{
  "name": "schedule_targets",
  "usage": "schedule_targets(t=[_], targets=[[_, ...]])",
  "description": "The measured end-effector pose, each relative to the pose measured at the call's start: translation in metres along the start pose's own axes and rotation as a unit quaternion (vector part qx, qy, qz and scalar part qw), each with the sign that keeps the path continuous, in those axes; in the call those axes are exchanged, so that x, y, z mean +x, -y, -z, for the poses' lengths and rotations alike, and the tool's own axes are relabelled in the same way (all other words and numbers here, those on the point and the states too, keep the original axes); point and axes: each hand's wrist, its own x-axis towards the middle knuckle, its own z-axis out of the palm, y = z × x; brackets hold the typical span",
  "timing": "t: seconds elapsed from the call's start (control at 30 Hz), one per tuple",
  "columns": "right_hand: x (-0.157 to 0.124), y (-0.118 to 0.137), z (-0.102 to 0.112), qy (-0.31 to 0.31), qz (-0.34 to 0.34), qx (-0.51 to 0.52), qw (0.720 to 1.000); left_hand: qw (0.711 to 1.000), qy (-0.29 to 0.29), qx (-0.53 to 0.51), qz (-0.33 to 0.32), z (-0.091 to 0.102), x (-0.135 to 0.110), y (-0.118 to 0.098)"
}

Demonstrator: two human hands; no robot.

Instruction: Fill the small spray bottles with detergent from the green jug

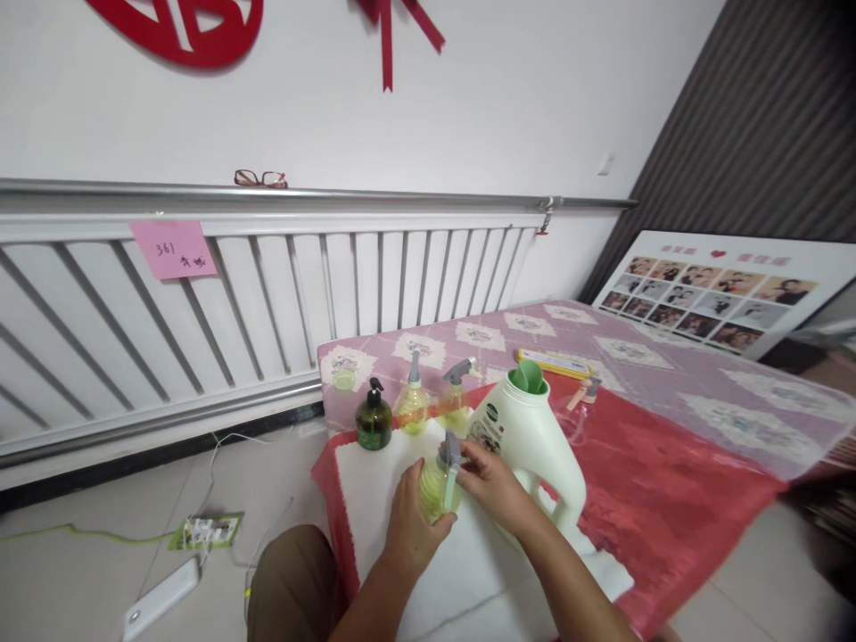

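Note:
My left hand [413, 522] is wrapped round the ribbed clear body of a spray bottle [433, 489], which has yellow-green liquid inside. At its top, the fingers of my right hand [491, 486] pinch the grey trigger sprayer [450, 448]. The bottle stands nearly upright over the white cloth [367, 473]. Just right of my hands is a big pale green jug [514, 419] with a green cap or funnel [528, 376] in its mouth. Behind the held bottle are two more spray bottles, one [411, 410] left and one [455, 401] right, and a dark green pump bottle [373, 421].
A loose peach-coloured sprayer head [586, 390] lies on the red cloth [655, 464], near a yellow-edged box [554, 363]. A small round green lid [343, 381] rests at the table's left corner. Behind is a white radiator [348, 285]. On the floor sits a power strip [207, 532] with cables.

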Motion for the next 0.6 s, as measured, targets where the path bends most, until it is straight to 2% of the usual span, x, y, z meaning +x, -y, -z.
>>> schedule_targets(t=[0.27, 0.5, 0.6], targets=[[0.0, 0.0, -0.008, -0.062, -0.008, -0.02, 0.998, 1.0, -0.018, 0.001, -0.014, -0.002, -0.001, 0.002], [0.001, 0.009, -0.008, -0.039, 0.008, -0.024, 0.999, 0.999, -0.023, 0.008, -0.023, -0.003, -0.002, 0.005], [0.0, 0.008, -0.01, -0.052, 0.009, -0.023, 0.998, 0.999, -0.023, 0.015, -0.023, -0.002, -0.003, 0.003]])
